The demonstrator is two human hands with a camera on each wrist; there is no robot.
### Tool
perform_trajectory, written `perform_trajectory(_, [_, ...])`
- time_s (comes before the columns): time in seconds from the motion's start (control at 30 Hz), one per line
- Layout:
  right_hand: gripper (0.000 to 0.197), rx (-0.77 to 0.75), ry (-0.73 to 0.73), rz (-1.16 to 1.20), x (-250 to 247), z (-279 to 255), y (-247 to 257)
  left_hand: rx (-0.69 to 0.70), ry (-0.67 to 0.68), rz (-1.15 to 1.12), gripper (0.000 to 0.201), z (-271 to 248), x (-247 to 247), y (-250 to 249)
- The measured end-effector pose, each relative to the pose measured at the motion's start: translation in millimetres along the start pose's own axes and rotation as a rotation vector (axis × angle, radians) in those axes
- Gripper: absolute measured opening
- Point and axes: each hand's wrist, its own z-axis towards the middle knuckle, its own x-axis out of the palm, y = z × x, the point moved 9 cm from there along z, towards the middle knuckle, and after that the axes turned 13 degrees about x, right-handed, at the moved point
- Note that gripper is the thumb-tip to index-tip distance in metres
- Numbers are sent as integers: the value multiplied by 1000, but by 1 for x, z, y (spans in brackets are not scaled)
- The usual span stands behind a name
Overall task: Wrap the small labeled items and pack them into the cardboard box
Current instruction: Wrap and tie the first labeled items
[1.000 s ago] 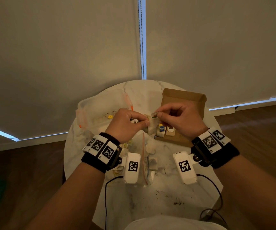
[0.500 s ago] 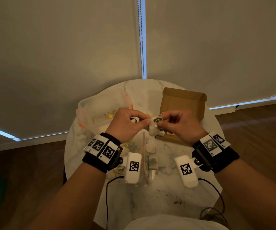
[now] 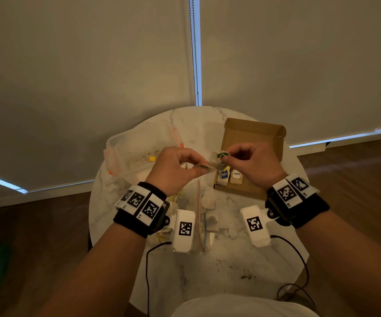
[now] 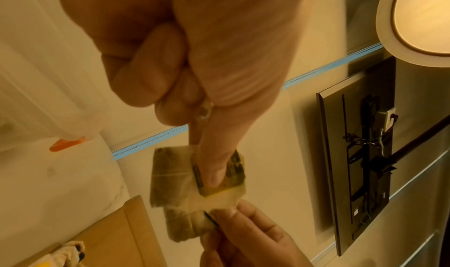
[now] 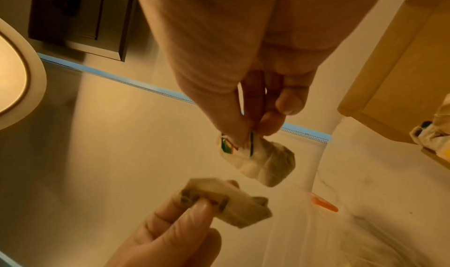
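Right hand pinches green-labelled white wrapped packet; brown cardboard box opens at its 6 o'clock. Left hand pinches tan-labelled packet.

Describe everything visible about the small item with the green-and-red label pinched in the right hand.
The green-labelled item looks like a small pouch of thin whitish paper or mesh with dark filling showing through at one end. A white label printed in green and red sits at its top. The right hand pinches it by that label end, thumb against fingertips, so the pouch hangs below in the air, tilted. It hangs apart from the similar pouch in the left hand, by the near end of the cardboard box.
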Motion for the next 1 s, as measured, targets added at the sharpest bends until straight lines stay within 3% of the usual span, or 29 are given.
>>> perform_trajectory(0.2, [5,-66,35,-72,10,1,10,15,-25,20,22,1,0,4])
perform_trajectory(0.33, [9,-52,136,-71,25,1,8,-41,-57,13,43,4,-1,16])
perform_trajectory(0.43, [12,-14,194,-18,29,2,6,-35,-60,21,22,5,1,20])
perform_trajectory(0.53, [18,-37,228,52,29,0,10,-67,-97,19,19,7,0,28])
perform_trajectory(0.63, [22,-38,203,36,28,5,5,-75,-95,-2,19,11,3,32])
perform_trajectory(0.8, [12,-4,79,-66,16,23,-10,-80,-74,-42,24,19,14,38])
perform_trajectory(0.9, [20,100,-1,-86,-7,43,-33,-114,-103,-43,22,25,12,47])
perform_trajectory(1.0, [14,242,-39,-149,-24,62,-78,-145,-119,-36,13,28,12,54])
